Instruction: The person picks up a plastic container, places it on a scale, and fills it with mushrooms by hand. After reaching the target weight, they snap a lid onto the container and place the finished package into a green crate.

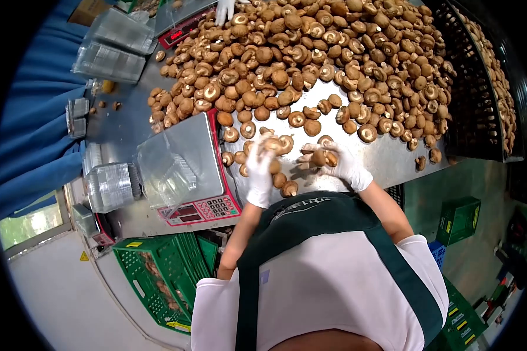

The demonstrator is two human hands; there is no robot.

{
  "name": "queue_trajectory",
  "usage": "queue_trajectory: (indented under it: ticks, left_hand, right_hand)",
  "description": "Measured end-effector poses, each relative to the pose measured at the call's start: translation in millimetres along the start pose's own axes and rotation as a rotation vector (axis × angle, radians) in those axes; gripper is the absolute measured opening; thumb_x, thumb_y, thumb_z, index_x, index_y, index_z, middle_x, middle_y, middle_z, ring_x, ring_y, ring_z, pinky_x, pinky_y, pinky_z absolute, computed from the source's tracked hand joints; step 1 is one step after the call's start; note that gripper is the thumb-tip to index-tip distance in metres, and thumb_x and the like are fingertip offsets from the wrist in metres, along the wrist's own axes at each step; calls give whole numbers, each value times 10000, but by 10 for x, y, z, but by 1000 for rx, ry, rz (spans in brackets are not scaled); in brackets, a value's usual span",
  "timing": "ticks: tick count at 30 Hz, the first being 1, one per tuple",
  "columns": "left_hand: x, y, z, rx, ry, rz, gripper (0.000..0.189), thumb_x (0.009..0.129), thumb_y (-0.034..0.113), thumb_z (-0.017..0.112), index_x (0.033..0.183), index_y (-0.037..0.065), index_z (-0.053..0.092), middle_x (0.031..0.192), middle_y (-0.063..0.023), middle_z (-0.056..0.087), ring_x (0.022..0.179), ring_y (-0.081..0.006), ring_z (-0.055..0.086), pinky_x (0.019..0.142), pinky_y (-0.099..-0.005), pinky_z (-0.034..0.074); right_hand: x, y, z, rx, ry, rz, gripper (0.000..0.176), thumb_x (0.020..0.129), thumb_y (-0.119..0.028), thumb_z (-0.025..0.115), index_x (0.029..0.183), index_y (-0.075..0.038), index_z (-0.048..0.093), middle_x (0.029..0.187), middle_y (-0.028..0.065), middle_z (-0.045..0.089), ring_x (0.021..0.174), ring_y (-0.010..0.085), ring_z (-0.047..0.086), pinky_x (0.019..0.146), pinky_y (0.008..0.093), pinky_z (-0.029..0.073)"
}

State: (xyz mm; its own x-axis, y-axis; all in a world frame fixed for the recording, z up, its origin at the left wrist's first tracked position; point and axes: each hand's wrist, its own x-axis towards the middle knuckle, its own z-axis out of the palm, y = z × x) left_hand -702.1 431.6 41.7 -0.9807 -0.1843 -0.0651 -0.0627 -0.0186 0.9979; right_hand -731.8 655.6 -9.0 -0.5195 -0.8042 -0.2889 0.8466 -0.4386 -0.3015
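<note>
Brown mushrooms (pixel 275 55) lie in a large heap across the metal table, with loose ones nearer my apron. My left hand (pixel 262 167), in a white glove, is closed around mushrooms beside the scale. My right hand (pixel 332 162), also gloved, has its fingers curled around a couple of mushrooms a little to the right. Left of my hands is a scale (pixel 209 169) with a red frame and keypad. A clear plastic tray (pixel 168 175) rests on its metal plate.
Stacked clear trays (pixel 112 187) stand left of the scale, more (pixel 114 44) farther back. A black crate (pixel 480 88) of mushrooms is at the right. Green crates (pixel 158 275) sit below the table. Another person's gloved hand (pixel 225 10) shows at the top, by a second scale (pixel 178 35).
</note>
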Motion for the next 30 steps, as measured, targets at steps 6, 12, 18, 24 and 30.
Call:
queue_trajectory:
  ticks: [6,12,18,24,30]
  left_hand:
    - [-252,-193,362,580,-428,336,494,824,359,647,1196,65,513,1239,-151,524,1177,-327,477,986,-405,375]
    - [-139,-147,212,-105,-404,-15,393,931,252,534,1222,-11,507,1272,-129,516,1189,-222,485,992,-318,383]
    - [67,-74,-531,611,2,124,235,815,101,628,1033,13,608,1101,-140,605,1039,-256,583,882,-339,457]
    - [37,-248,-546,1320,-8,32,375,837,202,560,1175,43,523,1257,-181,496,1060,-366,545,883,-426,466]
    - [141,-296,-511,1420,-68,-230,467,797,98,526,1253,45,434,1206,-221,508,1035,-380,561,796,-435,507]
  right_hand:
    - [-44,342,31,222,101,74,463,924,-324,518,1267,-26,430,1180,168,534,1015,276,596,828,425,556]
    - [-463,275,209,-334,238,-220,515,814,-84,681,1259,-19,431,1162,132,554,987,228,608,812,309,554]
    - [-1682,-448,-475,-870,117,-48,606,722,-456,582,1026,66,626,980,182,659,902,284,640,857,329,482]
    - [-2377,-672,-80,-994,486,-27,767,679,-471,721,1199,65,545,1109,150,627,1073,234,568,991,330,379]
    - [-1682,-617,-43,-1257,653,-92,397,823,-226,657,1135,14,606,1033,97,662,923,137,606,844,259,465]
